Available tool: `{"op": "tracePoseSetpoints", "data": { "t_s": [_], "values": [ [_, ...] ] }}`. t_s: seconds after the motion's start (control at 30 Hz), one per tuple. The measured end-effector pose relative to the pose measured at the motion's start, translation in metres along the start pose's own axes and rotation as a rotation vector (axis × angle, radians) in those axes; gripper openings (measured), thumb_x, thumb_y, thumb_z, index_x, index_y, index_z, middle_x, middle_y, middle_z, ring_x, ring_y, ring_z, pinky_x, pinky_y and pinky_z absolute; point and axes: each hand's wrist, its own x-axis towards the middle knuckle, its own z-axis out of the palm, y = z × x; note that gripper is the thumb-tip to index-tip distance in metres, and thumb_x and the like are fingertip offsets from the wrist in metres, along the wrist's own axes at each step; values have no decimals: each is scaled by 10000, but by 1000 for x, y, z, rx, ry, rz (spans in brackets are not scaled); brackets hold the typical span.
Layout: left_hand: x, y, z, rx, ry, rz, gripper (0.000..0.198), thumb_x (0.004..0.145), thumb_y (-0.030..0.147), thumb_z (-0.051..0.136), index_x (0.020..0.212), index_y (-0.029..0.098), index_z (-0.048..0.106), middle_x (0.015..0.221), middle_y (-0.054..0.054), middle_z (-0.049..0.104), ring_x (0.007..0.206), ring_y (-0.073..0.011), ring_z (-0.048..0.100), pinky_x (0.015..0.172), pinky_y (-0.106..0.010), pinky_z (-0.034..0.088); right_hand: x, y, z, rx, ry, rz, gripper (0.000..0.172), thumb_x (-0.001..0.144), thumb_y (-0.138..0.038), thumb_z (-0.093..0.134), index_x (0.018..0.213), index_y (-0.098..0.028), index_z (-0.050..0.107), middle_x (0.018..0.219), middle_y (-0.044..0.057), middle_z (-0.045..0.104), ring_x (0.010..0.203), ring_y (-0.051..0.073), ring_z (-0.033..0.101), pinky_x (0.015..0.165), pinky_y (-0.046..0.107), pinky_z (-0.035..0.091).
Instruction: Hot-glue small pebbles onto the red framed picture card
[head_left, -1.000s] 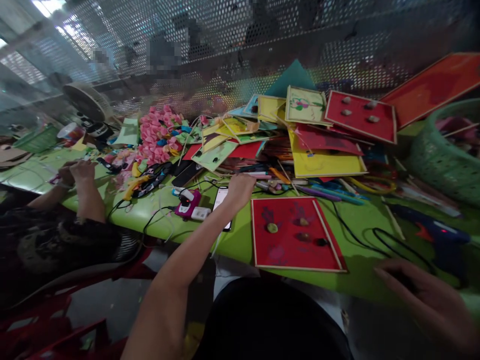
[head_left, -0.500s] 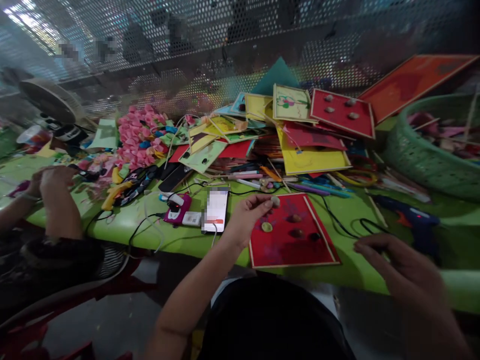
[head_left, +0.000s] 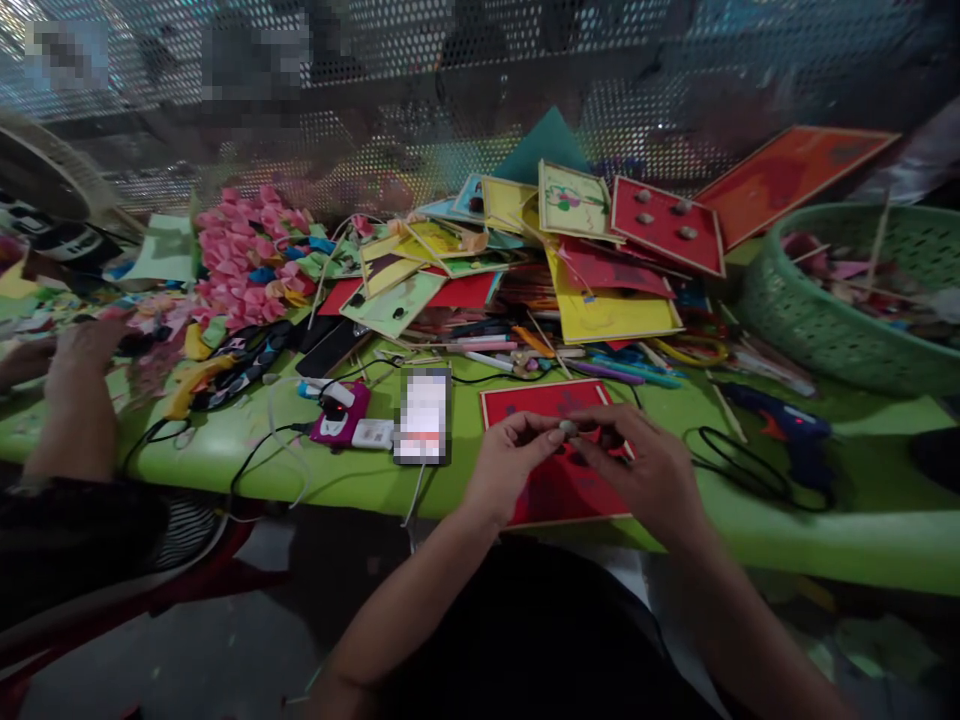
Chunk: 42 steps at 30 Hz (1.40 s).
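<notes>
Both of my hands meet over a red framed card (head_left: 525,405) lying at the near edge of the green table (head_left: 450,470). My left hand (head_left: 510,462) pinches a small pale stone (head_left: 568,428) between thumb and fingertips. My right hand (head_left: 637,470) has its fingertips closed on the same stone from the other side. Most of the card is hidden beneath my hands.
A phone (head_left: 422,415) and a pink charger (head_left: 339,412) lie left of the card. A blue glue gun (head_left: 787,428) with a black cord lies to the right, near a green basket (head_left: 810,320). Behind are piled coloured cards (head_left: 607,310) and pink paper flowers (head_left: 240,255). Another person's hand (head_left: 82,345) works at the left.
My left hand left the phone area, picked up a small stone and carried it over the red card. My right hand came in from the right to meet it.
</notes>
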Motion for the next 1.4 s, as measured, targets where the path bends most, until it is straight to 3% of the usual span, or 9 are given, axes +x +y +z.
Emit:
{"op": "tracePoseSetpoints", "data": {
  "t_s": [0.3,0.57,0.73,0.9,1.2,1.4],
  "values": [
    [-3,-3,-5,39,26,13,362,618,424,899,798,146,753,746,-25,729,653,-100,615,681,-232,489,1,-4,4,-84,30,-127,78,950,-234,656,1007,-229,709,909,26,729,790,181,699,720,312,557],
    [-6,-5,-8,38,51,18,336,634,411,885,806,151,757,767,-43,746,674,-124,645,715,-269,520,0,-5,3,-85,-41,-34,138,981,-312,611,1039,-242,715,910,17,718,744,168,685,687,304,525],
    [-10,-10,-7,46,76,78,297,666,356,866,844,148,754,809,-45,751,725,-134,662,759,-275,525,6,-7,6,-236,-125,18,261,1002,-429,552,889,-201,608,818,30,644,687,174,602,621,295,439],
    [-12,-15,-5,123,92,124,230,728,343,816,851,159,752,819,-44,753,753,-145,663,780,-287,520,9,-8,10,-289,-289,-51,368,1065,-378,342,779,-209,501,735,36,580,669,192,546,629,315,375],
    [-14,-17,-5,177,88,127,209,742,342,794,829,161,735,795,-29,743,714,-128,640,742,-268,506,10,-9,10,-197,-288,-36,307,1025,-282,351,739,-218,439,696,20,525,643,179,490,608,298,333],
    [-15,-14,-3,277,112,202,131,774,288,741,825,169,729,804,-44,749,741,-157,665,751,-296,534,10,-9,12,-172,-288,-14,324,1034,-346,368,745,-222,444,683,13,516,622,177,481,593,294,323]
  ]
}}
